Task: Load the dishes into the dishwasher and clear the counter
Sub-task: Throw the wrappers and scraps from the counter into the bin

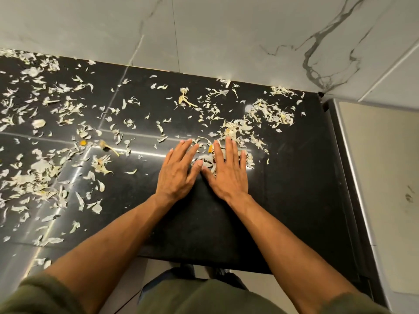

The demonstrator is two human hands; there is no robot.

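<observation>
Mostly pale, papery peelings (229, 132), glossy black counter (204, 214)

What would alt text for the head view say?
Both hands, left and right, lie flat, fingers straight, on a black counter, gathering pale peels scattered across it. A marbled white wall stands behind.
</observation>
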